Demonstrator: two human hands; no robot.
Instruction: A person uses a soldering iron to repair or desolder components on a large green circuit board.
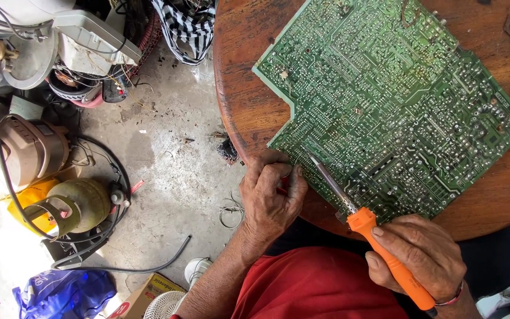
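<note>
Your right hand [423, 257] was wrapped tight around the orange plastic handle of a soldering iron [379, 242], fingers curled over the grip, thumb lying along the top. The iron's thin metal shaft ran up and to the left, and its tip met the solder side of a large green printed circuit board [385, 100] near that board's lower left corner. The board lay flat, copper tracks and silver solder points facing up, on a round, worn brown wooden table [243, 88], and it reached almost to the table's near rim.

Your left hand [270, 195] rested at the table edge just left of the iron's tip, fingers bent inward and pinched on something small and red; I could not tell what it was. Its knuckles touched the board's lower left edge.

Off to the left, on the grey concrete floor [166, 159], stood a small olive-green gas cylinder [81, 204] with a black hose [149, 263], and a crumpled blue plastic bag [63, 293] lay near the bottom.
</note>
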